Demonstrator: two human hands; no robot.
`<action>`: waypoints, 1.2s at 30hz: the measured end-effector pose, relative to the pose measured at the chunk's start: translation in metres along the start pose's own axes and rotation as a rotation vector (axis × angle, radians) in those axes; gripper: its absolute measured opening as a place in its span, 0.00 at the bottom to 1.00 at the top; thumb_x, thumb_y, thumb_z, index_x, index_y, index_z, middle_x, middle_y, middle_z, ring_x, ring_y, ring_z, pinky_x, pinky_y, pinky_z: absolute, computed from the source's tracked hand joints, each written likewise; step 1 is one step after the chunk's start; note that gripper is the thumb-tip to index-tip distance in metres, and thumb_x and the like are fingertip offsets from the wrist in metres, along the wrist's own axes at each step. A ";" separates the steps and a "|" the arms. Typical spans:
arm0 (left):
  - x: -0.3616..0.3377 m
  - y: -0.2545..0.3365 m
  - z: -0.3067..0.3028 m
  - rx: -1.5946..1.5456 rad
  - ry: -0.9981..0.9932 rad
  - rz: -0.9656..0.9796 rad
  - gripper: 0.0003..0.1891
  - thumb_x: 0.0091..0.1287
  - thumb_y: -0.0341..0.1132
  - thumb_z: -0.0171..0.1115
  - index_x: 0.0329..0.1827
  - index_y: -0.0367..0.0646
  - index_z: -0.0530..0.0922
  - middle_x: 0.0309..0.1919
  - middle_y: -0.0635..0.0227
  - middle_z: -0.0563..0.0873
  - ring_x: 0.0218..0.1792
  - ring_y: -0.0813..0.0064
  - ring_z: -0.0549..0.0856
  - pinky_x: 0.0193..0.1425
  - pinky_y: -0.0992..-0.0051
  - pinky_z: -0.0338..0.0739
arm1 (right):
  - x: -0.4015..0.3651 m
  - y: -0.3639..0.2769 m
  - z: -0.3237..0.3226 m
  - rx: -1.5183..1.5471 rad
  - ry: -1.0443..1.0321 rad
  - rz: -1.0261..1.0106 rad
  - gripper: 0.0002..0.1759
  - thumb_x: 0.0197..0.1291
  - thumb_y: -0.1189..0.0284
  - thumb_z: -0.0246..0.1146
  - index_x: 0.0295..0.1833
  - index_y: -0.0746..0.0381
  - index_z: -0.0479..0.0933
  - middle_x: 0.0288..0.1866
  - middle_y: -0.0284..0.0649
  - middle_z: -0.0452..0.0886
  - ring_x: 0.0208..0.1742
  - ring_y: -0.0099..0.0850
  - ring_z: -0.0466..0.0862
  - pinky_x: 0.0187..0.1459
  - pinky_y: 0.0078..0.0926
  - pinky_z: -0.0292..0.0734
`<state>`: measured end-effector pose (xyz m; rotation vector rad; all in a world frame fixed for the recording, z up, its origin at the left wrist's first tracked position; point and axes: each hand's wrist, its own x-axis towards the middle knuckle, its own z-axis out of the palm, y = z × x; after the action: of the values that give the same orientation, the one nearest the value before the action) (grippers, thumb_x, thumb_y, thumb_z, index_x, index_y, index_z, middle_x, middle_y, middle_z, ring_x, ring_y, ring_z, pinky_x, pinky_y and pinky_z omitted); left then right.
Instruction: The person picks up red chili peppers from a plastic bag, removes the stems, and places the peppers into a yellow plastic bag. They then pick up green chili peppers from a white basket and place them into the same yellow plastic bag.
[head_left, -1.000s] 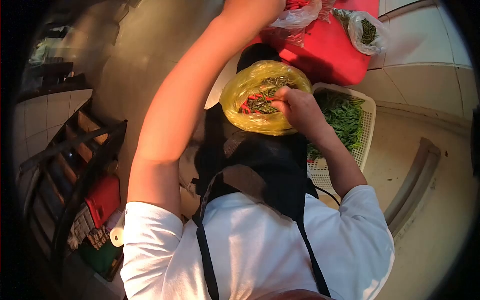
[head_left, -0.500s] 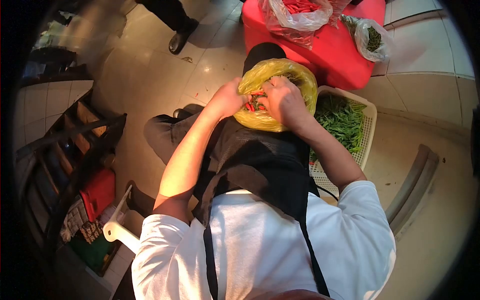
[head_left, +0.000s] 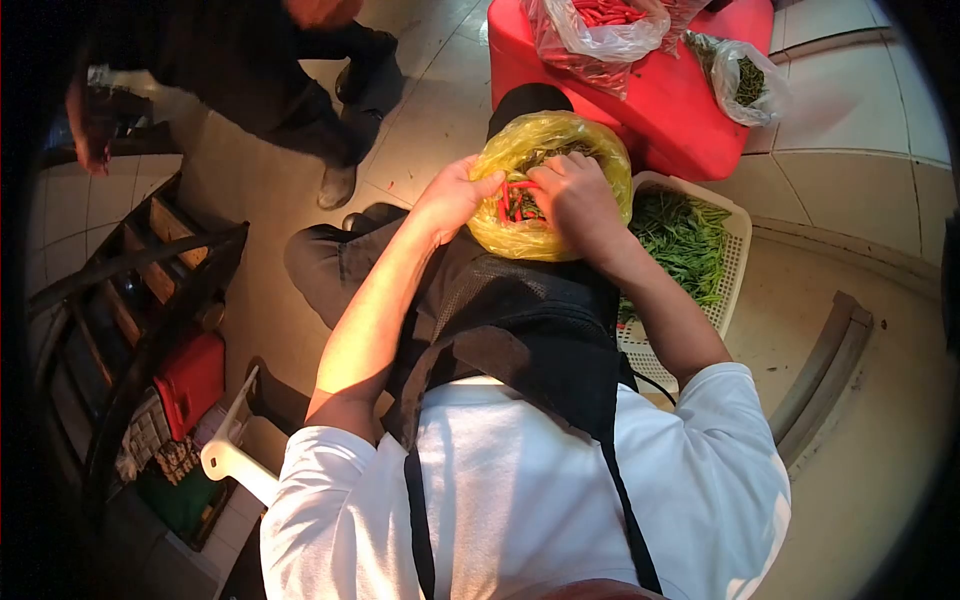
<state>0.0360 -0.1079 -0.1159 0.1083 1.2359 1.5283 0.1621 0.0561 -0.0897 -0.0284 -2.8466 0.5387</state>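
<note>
A yellow plastic bag (head_left: 500,240) lies open on my lap, with red chillies (head_left: 522,208) and dark greenish bits inside. My left hand (head_left: 455,200) is closed at the bag's left side, thumb and fingertips pinched at one end of a red chilli (head_left: 517,185). Over the bag's opening, my right hand (head_left: 580,200) has curled fingers meeting that chilli's other end. Its fingertips are partly hidden by the hand itself.
A white basket (head_left: 738,262) of green leafy stems (head_left: 685,250) stands to my right. Ahead, a red box (head_left: 690,120) bears a clear bag of red chillies (head_left: 605,40) and a bag of green pieces (head_left: 745,85). Another person (head_left: 250,90) is at front left, beside shelving (head_left: 150,260).
Another person in dark clothes has come further into view at the front left. My hands stay at the bag with small finger movements; a red chilli now shows between them.
</note>
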 end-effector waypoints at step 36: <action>-0.040 0.027 0.069 0.076 0.089 0.063 0.12 0.79 0.39 0.52 0.52 0.40 0.74 0.42 0.61 0.89 0.34 0.80 0.84 0.42 0.80 0.77 | -0.012 -0.020 -0.027 1.072 0.469 0.544 0.08 0.66 0.75 0.66 0.47 0.68 0.81 0.41 0.37 0.87 0.39 0.20 0.84 0.44 0.19 0.79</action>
<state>0.0776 -0.0908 -0.0447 0.1315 1.3728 1.5549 0.1803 0.0459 -0.0610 -0.6322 -1.7747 1.7886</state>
